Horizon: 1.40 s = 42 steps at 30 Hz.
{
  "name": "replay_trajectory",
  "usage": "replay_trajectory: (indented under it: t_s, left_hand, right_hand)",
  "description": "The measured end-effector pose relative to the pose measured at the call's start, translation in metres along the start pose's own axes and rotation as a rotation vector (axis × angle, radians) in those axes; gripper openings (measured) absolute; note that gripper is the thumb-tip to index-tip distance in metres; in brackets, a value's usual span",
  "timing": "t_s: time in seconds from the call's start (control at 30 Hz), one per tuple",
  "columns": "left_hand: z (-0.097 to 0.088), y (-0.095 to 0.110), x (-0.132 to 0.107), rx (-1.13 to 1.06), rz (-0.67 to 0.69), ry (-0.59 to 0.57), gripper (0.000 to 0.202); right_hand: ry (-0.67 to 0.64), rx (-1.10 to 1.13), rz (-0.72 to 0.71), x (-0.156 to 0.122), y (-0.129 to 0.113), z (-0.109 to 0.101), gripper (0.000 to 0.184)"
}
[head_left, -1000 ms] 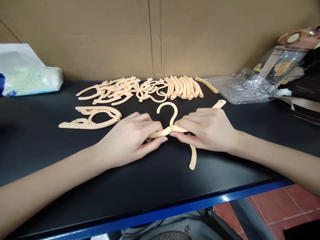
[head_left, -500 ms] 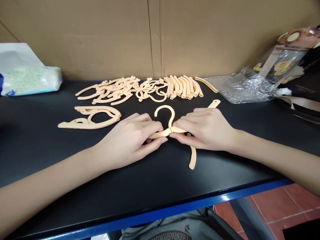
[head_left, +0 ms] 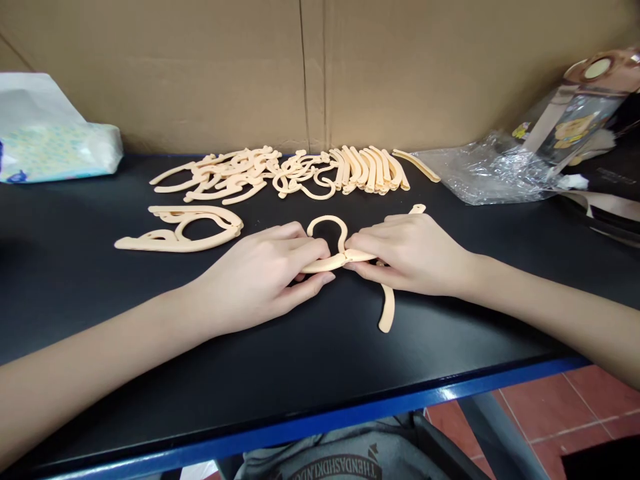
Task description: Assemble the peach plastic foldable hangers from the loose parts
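Both hands grip one cream plastic clothes hanger (head_left: 326,264) by its two arms, near the joint under its hook. My left hand (head_left: 265,277) is closed on the left arm between thumb and fingers. My right hand (head_left: 417,253) pinches the right arm close to the joint and covers most of that side. The hook curves up and away between the hands. A loose curved cream strip (head_left: 387,310) sticks out below my right hand; its upper part is hidden. Left of my left hand lies a folded cream hanger (head_left: 200,247).
Behind the hands lie a heap of cream hanger parts (head_left: 220,175), a row of curved strips (head_left: 370,170) and one separate strip (head_left: 417,165). A tissue pack (head_left: 60,150) is at left. Crumpled clear plastic (head_left: 480,170) and a bottle (head_left: 580,113) are at right, before a cardboard wall (head_left: 200,73).
The hanger's hook has tipped lower and a little to the left. Both hands keep their hold, with only slight movement.
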<state>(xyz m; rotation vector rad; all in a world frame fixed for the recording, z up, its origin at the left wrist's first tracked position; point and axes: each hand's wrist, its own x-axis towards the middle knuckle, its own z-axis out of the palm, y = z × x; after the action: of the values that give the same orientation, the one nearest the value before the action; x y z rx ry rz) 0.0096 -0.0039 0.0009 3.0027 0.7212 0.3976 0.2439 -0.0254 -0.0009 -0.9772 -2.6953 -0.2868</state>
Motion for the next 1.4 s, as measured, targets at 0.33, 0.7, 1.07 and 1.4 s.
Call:
replay_trajectory:
  t_s: [0.33, 0.7, 1.07, 1.4]
  left_hand:
    - [-0.0024, 0.0019, 0.0004, 0.046, 0.062, 0.013, 0.018]
    - [-0.0031, 0.0028, 0.0005, 0.074, 0.075, 0.011, 0.017]
    - [-0.0017, 0.0026, 0.0010, 0.085, 0.082, 0.006, 0.016]
    - [-0.0033, 0.0017, 0.0012, 0.104, 0.082, 0.014, 0.016]
  right_hand:
    - [-0.010, 0.072, 0.017, 0.0005, 0.0004, 0.0006, 0.016]
    - [-0.025, 0.089, 0.028, 0.0011, 0.0001, -0.0004, 0.012]
    - [-0.070, 0.171, 0.068, 0.0000, 0.0020, -0.0011, 0.013]
    - [-0.074, 0.207, 0.062, 0.0002, 0.0022, -0.0017, 0.014]
